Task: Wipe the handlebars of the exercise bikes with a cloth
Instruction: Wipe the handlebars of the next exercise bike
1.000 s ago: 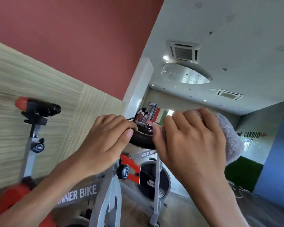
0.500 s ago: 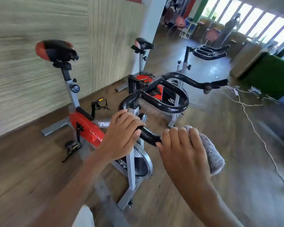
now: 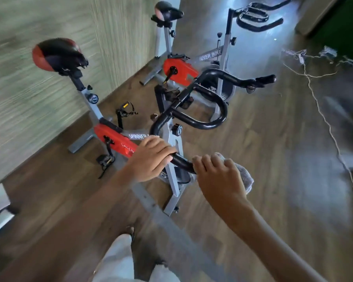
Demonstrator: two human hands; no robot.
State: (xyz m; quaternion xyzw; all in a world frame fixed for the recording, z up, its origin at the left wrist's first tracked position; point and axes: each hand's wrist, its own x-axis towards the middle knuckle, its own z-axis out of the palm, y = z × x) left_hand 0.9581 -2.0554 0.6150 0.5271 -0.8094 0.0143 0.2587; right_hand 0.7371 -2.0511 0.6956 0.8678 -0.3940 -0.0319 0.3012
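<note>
Nearest to me was my own leg in pale trousers, standing on the brown wooden floor. Above it, my left hand was wrapped over the near end of the black tubular handlebar, fingers curled round the top of it. Just beside it, my right hand gripped a grey fluffy cloth bunched against the tip of that same bar – fingers bent over the cloth, the loose part bulging out past my knuckles. The bar ran away from me into a closed loop and a far horn. It belonged to the red-and-grey spinner bike below my hands, whose red-and-black saddle stood up to the left, near the pale wood-grain wall. Beyond it stood a second red-and-grey bike with its own black handlebars at the top of the view. To the right, a thin white cord trailed across the floor – well apart from both bikes.
</note>
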